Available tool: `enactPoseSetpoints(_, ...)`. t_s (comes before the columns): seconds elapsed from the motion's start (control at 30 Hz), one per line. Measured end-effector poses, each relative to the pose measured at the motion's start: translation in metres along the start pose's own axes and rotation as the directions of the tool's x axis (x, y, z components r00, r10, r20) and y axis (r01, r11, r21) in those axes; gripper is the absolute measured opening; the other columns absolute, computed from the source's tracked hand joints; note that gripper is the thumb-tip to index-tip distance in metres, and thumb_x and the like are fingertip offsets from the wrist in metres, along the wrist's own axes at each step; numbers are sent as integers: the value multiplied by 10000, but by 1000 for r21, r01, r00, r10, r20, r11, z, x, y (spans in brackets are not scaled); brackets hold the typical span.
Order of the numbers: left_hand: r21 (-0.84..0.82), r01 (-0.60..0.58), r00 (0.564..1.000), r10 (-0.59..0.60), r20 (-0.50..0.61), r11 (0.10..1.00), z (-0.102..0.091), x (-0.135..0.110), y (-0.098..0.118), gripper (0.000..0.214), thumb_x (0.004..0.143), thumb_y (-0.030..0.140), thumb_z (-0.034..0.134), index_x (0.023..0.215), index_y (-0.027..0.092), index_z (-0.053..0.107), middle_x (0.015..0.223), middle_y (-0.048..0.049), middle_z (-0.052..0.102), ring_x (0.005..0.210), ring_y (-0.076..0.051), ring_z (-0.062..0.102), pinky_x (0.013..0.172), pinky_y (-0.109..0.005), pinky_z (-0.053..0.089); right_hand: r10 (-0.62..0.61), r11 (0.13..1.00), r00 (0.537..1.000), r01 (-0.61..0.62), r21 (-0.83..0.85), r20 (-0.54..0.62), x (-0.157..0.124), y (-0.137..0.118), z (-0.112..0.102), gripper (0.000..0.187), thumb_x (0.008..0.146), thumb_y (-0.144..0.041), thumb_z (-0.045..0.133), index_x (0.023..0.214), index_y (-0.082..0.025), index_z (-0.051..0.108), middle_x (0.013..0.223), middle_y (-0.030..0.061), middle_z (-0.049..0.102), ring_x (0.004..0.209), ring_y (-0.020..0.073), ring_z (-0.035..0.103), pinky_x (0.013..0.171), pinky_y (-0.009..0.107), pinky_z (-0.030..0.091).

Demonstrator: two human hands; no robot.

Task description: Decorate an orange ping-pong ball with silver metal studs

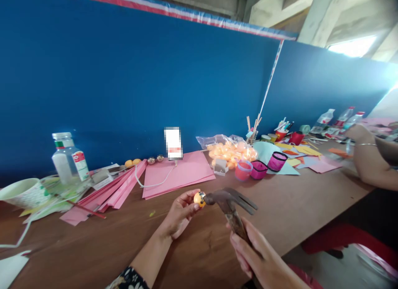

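Between the thumb and fingers of my left hand [183,212] is an orange table tennis ball [199,199] with dark and silvery marks on its right side. My right hand [248,247] wraps round the wooden handle of a claw hammer [228,197]. The hammer's round striking face points left at the marked side of the ball, touching it or very close; I cannot tell which. Its claw points right. Both hands are above the brown table [139,235]. Behind them is a stack of pink paper [189,173].
A clear bag of orange balls [230,152] sits behind small red and magenta cups [258,168]. A glass bottle [68,160], paper cup [26,193] and folded pink strips [121,189] stand left. A white cable [152,185] crosses the paper. Another person's arm [370,156] rests at right.
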State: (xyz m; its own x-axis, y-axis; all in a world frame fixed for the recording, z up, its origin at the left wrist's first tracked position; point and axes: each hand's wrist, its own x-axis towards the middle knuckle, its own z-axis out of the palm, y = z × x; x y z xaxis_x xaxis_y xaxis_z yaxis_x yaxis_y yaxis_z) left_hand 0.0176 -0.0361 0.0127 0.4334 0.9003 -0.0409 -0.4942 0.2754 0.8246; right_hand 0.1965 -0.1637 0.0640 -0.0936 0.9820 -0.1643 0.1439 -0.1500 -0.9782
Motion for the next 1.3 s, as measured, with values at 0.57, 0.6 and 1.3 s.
enactPoseSetpoints(0.57,24,-6,998,5,56,1000,4,-1,3,419,649,104,656,1048,208,587,1008,-49,617,855,-111,557,787,-225,406,-31,995,994,21,-95,-103,-1,2,2,409,808,-483,402,1071,-169,393,571,-49,397,461,80,386,449,207,360)
enactPoseSetpoints(0.6,34,-11,998,8,65,999,4,-2,3,407,647,95,656,1035,201,594,1018,-53,614,866,-111,550,789,-217,399,-21,994,994,10,-107,-108,-1,3,3,422,802,-486,411,1079,-168,394,578,-46,402,466,82,392,451,208,363)
enactPoseSetpoints(1.3,73,-21,999,23,-28,997,3,-1,1,397,596,100,698,974,202,626,921,-48,644,794,-106,555,712,-210,403,-21,998,994,15,-65,-106,0,1,3,435,809,-486,394,1093,-157,387,565,-52,390,446,75,368,429,202,354)
